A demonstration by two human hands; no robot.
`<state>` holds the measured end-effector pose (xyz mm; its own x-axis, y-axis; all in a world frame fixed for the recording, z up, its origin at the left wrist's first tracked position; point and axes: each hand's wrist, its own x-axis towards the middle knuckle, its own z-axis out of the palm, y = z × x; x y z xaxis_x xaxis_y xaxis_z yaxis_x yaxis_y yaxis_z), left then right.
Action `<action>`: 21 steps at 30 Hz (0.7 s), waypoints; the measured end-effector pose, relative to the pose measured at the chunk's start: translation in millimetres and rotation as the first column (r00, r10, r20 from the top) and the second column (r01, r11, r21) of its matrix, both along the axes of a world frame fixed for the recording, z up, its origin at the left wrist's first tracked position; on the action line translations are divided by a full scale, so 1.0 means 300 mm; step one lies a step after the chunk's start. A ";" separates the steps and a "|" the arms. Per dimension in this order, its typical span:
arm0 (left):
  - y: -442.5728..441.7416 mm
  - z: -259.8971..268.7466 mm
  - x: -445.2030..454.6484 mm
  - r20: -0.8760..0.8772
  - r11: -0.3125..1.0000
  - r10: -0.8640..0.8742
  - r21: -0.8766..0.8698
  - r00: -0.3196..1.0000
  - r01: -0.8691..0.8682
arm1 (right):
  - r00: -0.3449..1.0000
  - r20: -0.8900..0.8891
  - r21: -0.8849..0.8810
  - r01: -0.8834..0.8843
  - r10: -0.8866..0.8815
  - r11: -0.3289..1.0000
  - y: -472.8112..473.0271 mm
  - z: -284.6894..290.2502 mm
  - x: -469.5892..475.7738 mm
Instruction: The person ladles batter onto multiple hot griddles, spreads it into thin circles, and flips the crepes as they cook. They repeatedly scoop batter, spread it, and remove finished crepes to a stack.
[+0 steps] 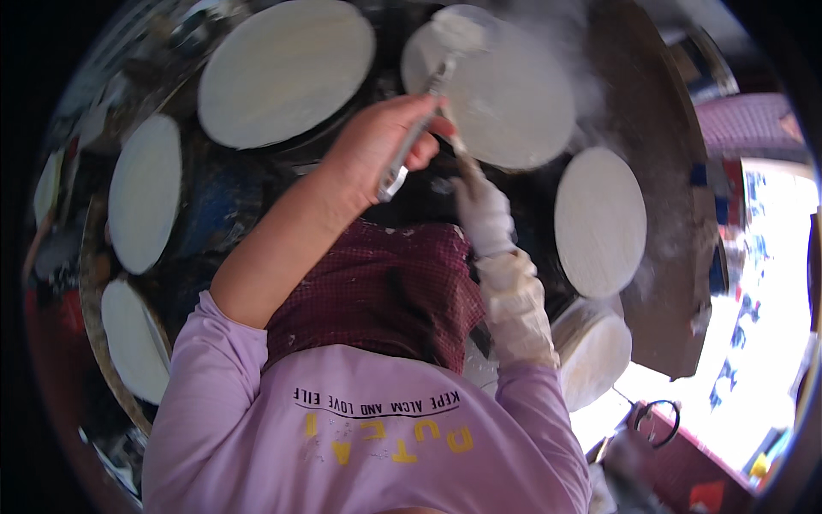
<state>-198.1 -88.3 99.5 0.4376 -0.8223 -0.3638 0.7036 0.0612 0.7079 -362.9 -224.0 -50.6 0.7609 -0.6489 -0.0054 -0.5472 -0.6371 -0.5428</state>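
Observation:
My left hand [385, 141], bare, grips the metal handle [411, 141] of a ladle-like tool. Its far end reaches a round, see-through-looking vessel [459, 32] with a white mass in it, over the left part of a large pale round sheet [514, 96]. My right hand [485, 212], in a whitish glove, is just right of and below the left one. Its fingers point up toward the same sheet; blur hides whether they hold something thin. Steam rises by the sheet. Other pale round sheets lie at the upper left [289, 70] and right [600, 221].
More pale rounds [144, 193] stand along the left, one with a lifted or folded edge [135, 340]. A pale stack [594, 353] is by my right forearm. A brown board [655, 193] curves along the right. A dark red checked apron [385, 289] covers my lap.

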 end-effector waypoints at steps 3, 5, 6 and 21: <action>0.115 0.098 -0.074 0.071 0.999 -0.039 0.004 0.997 0.039 | 0.972 0.179 -0.110 0.173 -0.152 0.979 -0.119 -0.003 -0.121; 0.237 0.130 -0.119 -0.058 0.999 -0.042 0.019 0.997 0.043 | 0.853 0.487 -0.228 0.332 -0.187 0.915 -0.200 -0.122 -0.252; 0.317 0.134 -0.153 -0.097 0.999 -0.010 0.042 0.995 0.014 | 0.888 0.393 -0.162 0.322 -0.238 0.933 -0.141 -0.119 -0.281; 1.080 0.296 -0.738 -0.089 0.661 0.751 0.111 0.655 -0.742 | 0.699 0.654 0.335 -0.609 0.288 0.719 0.449 0.494 0.142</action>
<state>-419.6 235.8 188.3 0.8454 -0.2126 -0.4900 0.5156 0.5641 0.6449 -320.2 -89.2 97.6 0.9296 -0.2436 0.2765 0.2082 -0.2718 -0.9396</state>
